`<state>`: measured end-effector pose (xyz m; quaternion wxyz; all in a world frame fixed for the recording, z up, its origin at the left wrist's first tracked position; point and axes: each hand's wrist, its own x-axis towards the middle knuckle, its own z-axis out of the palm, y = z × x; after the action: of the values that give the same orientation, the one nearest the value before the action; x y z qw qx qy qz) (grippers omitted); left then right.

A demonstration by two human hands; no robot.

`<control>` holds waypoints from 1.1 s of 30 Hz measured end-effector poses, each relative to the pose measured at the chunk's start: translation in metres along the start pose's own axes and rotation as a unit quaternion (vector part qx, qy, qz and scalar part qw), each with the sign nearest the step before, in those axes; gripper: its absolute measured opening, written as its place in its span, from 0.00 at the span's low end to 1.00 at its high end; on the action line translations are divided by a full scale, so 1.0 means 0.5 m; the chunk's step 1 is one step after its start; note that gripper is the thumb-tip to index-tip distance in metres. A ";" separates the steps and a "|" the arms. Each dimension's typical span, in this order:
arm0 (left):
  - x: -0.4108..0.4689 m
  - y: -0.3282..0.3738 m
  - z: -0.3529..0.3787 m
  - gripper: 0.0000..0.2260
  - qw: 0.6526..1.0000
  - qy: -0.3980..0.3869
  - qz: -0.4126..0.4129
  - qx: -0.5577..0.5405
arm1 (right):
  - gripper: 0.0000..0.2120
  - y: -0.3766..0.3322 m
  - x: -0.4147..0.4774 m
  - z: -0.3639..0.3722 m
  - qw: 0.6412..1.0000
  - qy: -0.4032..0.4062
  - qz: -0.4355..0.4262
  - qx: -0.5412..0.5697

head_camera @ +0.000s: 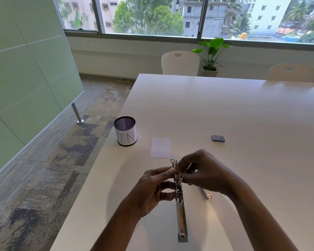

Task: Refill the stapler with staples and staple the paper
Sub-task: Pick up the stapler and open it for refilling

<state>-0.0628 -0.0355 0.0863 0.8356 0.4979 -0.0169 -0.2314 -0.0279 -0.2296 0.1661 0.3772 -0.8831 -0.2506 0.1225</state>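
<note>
Head view, seen as from beside the person's chair, looks down on a long silver metal stapler (pixel 180 214) swung open and held just above the white tabletop (pixel 225 105), its far end raised and its near end pointing back toward the person. The left hand (pixel 152 189) pinches it between thumb and fingertips close to the far end. The right hand (pixel 205 173) has its fingers curled in tight against the same spot, though I cannot tell whether they hold a strip of staples or only touch the metal. A second shiny metal arm (pixel 206 193) pokes out beneath the right hand. This looks like the refill step, staples going into the channel. Next would be seating the strip straight and closing the stapler without jamming it. The small white sheet of paper (pixel 160 147) lies unstapled just beyond the hands, a small blue-grey box (pixel 218 138) to its right, a black mesh cup with a white label (pixel 125 134) to its left.
</note>
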 end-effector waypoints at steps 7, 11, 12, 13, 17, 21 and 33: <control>-0.002 0.006 0.000 0.17 1.000 0.013 -0.001 -0.008 | 0.05 0.006 0.001 0.007 0.999 -0.010 -0.029 -0.011; -0.001 0.020 0.001 0.16 1.000 0.021 0.001 -0.010 | 0.06 0.014 -0.006 0.025 0.997 0.036 -0.068 -0.016; -0.001 0.024 0.001 0.16 1.000 0.022 0.002 -0.009 | 0.06 0.016 -0.007 0.028 0.996 0.054 -0.075 0.000; 0.000 0.027 0.001 0.16 1.000 0.021 0.002 -0.007 | 0.07 0.017 -0.007 0.029 0.994 0.074 -0.081 0.023; 0.007 0.039 0.004 0.15 1.000 0.014 0.001 0.001 | 0.08 0.021 0.004 0.032 0.975 0.162 -0.102 0.114; 0.016 0.054 0.012 0.14 0.999 0.001 0.003 0.032 | 0.10 0.038 0.020 0.050 0.962 0.220 -0.085 0.137; 0.022 0.080 0.004 0.23 0.938 0.075 0.070 0.333 | 0.10 0.081 0.038 0.090 0.899 0.383 -0.010 0.210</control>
<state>-0.0386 -0.0259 0.1186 0.6353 0.7608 -0.0651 -0.1157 -0.0160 -0.2159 0.1053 0.6219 -0.7597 -0.0636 -0.1792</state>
